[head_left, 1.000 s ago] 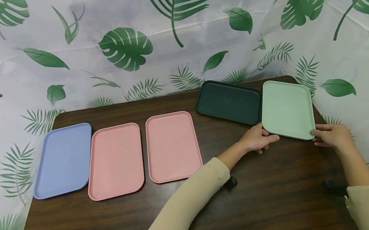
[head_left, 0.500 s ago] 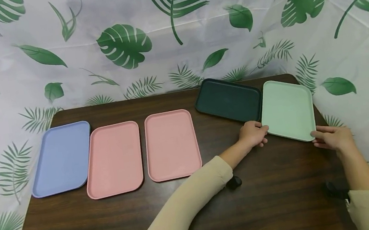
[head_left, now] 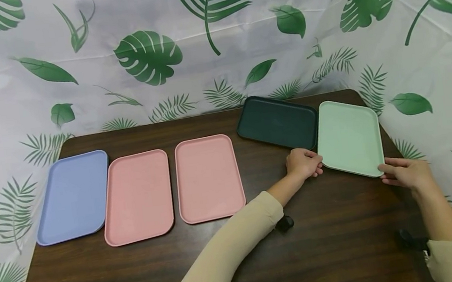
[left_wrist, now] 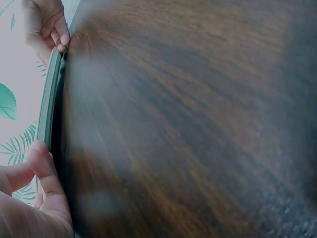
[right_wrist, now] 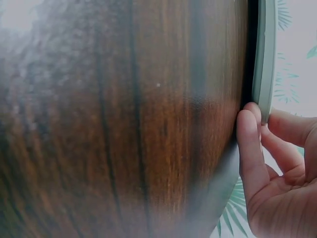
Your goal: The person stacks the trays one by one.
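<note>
- The light green tray [head_left: 348,137] lies between the two hands, at the far right of the counter [head_left: 327,241].
- The left hand [head_left: 303,163] pinches the tray's near left corner, its fingers bent in at the rim.
- The right hand [head_left: 407,172] pinches the near right corner, thumb on one side of the rim and fingers on the other, as its wrist view shows.
- The hands are apart, with the tray's near edge running between them; whether this edge is raised off the wood is hard to tell.
- Compared with a second ago, the left hand's fingers are drawn in on the corner, where they were spread along the near edge.
- The light green tray sits slightly nearer the person, and its far edge is lower beside the dark green tray [head_left: 276,123].
- The right hand keeps to the same corner, and the other trays stay in place.
- Five trays show: one light green, one dark green just beside it, two pink, one blue.
- The right pink tray [head_left: 209,178] is near the left pink tray [head_left: 136,198], which is just beside the blue tray [head_left: 73,197].
- One leaf-print cloth [head_left: 247,39] hangs behind.
</note>
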The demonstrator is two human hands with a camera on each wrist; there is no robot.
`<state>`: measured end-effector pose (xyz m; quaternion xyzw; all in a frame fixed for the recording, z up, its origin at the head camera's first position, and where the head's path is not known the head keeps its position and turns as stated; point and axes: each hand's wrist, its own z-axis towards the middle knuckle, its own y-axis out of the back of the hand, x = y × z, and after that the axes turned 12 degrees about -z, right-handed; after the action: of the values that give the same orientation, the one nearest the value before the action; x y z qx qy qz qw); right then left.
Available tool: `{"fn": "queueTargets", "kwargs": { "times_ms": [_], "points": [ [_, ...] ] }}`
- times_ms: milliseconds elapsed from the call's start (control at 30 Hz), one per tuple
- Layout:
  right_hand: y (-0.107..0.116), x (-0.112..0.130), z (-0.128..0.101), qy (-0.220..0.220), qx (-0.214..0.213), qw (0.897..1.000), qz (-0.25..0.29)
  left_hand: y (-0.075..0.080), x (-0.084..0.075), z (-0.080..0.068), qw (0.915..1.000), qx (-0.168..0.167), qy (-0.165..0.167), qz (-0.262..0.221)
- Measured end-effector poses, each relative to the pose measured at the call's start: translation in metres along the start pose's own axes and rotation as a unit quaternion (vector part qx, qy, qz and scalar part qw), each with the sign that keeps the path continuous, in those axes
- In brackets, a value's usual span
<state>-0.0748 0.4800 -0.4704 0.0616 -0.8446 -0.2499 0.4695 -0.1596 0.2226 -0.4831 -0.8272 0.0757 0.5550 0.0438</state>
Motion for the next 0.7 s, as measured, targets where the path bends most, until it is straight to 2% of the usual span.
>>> {"fn": "queueTargets", "kwargs": {
  "times_ms": [133,367,700],
  "points": [
    [0.000,-0.001,-0.001,0.003,0.001,1.000,0.005,0.001,-0.002,0.000,1.0000,0.003,0.007,-0.003],
    [0.003,-0.006,-0.005,0.004,0.010,0.999,0.050,0.003,0.000,-0.002,0.9998,0.012,0.009,-0.009],
    [0.007,-0.004,-0.015,0.017,0.020,0.995,0.094,0.012,-0.012,-0.011,0.9978,0.053,-0.009,-0.038]
  ]
}}
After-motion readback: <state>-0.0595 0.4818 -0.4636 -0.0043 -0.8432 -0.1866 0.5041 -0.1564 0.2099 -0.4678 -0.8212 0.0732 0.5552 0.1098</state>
